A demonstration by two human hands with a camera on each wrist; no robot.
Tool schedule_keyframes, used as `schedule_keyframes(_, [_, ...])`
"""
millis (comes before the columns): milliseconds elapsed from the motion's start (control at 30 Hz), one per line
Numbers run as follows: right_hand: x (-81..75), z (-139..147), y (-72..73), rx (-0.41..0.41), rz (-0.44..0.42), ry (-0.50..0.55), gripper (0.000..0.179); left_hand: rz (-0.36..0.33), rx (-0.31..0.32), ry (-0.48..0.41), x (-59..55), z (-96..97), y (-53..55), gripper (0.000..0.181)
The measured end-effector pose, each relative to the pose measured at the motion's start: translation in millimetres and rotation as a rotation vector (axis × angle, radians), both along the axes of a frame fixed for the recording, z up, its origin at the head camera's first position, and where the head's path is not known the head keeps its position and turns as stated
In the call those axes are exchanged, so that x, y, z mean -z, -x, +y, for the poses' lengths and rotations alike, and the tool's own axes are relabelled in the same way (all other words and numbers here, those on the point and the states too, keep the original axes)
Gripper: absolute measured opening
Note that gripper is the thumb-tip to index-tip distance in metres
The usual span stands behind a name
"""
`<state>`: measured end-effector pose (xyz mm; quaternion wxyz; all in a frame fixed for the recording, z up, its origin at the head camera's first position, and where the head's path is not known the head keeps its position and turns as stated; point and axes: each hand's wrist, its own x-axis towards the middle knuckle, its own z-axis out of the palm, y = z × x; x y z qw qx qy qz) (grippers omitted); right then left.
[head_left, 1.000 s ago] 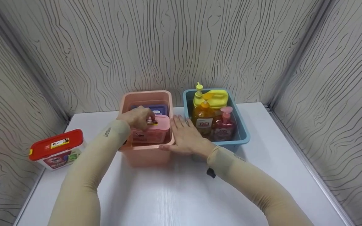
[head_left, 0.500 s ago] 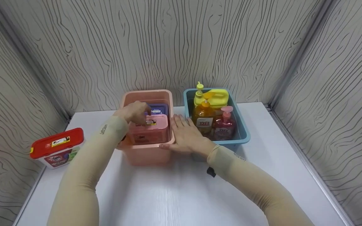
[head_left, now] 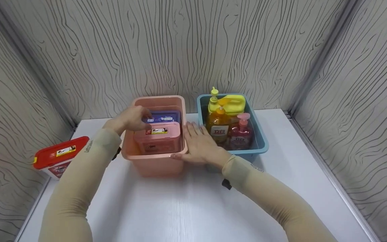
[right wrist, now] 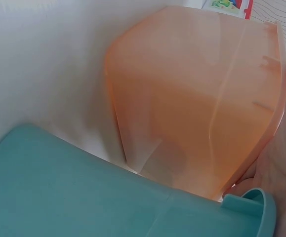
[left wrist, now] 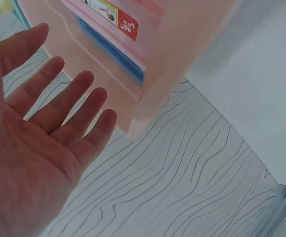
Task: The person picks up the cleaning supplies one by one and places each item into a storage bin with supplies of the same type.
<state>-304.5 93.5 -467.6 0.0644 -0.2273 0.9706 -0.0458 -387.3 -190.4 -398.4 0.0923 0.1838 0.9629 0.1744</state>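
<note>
Inside a pink bin [head_left: 156,164] stand a pink lidded box [head_left: 160,138] at the front and a blue-lidded box [head_left: 168,117] behind it. My left hand [head_left: 128,119] hovers over the bin's left rim, fingers loosely spread and holding nothing; the left wrist view shows its palm [left wrist: 31,158] bare. My right hand [head_left: 202,146] lies with extended fingers along the bin's right rim, its thumb at the front corner. Right of it, a blue bin [head_left: 259,134] holds an orange pump bottle [head_left: 217,126], a pink pump bottle [head_left: 240,136] and a yellow jug [head_left: 233,104].
A white box with a red lid [head_left: 60,153] stands on the white table [head_left: 180,208] at the left, partly behind my left forearm. Patterned walls [head_left: 193,50] enclose the table at the back and sides. The two bins stand close together near the back wall.
My left hand has let go of the pink box and drawn back to the left, off its lid. The pink box has shifted slightly left. My right hand stays at the rim.
</note>
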Motion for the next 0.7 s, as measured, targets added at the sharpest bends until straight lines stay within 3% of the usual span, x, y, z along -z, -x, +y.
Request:
schedule_keyframes(533, [2.3,2.1,0.5,-0.015,0.019,0.036,0.137,0.016,0.012,-0.048,-10.1,-26.0,-17.3,0.048])
schedule_keyframes(700, [2.7,1.6,0.6,-0.012,0.021,0.034,0.137,-0.008,-0.034,-0.041,-10.7,-35.5,-21.5,0.058])
